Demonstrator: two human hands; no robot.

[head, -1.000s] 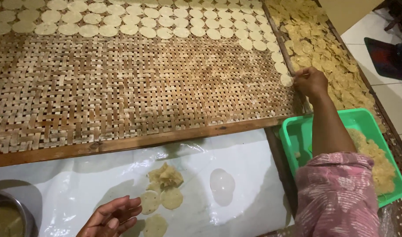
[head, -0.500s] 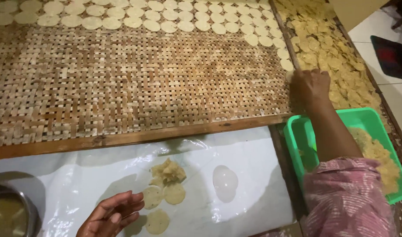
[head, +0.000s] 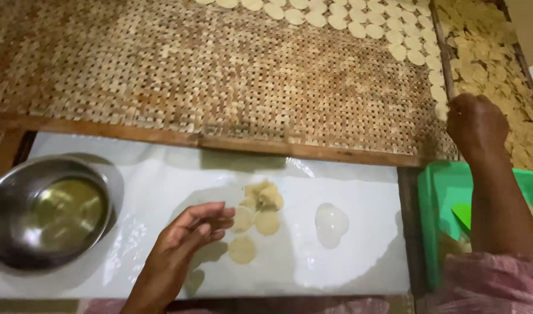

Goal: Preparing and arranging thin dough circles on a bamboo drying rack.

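Note:
My left hand [head: 188, 238] rests low on a white plastic sheet [head: 359, 261], fingers loosely curled and apart, fingertips beside several flat pale dough discs [head: 266, 222] and a small heap of dough [head: 265, 195]. Nothing is in it. My right hand [head: 474, 125] reaches out to the right edge of a large woven bamboo tray [head: 208, 81], fingers closed downward near the last discs of a column of round discs [head: 438, 93]. What lies under its fingers is hidden.
A steel bowl [head: 45, 212] of yellowish liquid sits at the left of the sheet. A clear rounded blob [head: 331, 224] lies right of the discs. A green plastic basket [head: 438, 203] stands under my right forearm. A second tray with thin chips [head: 493, 52] lies far right.
The view has swung down and left, bringing the steel bowl into sight. My right hand has stayed at the tray's right edge. My left hand's fingers have moved closer to the discs.

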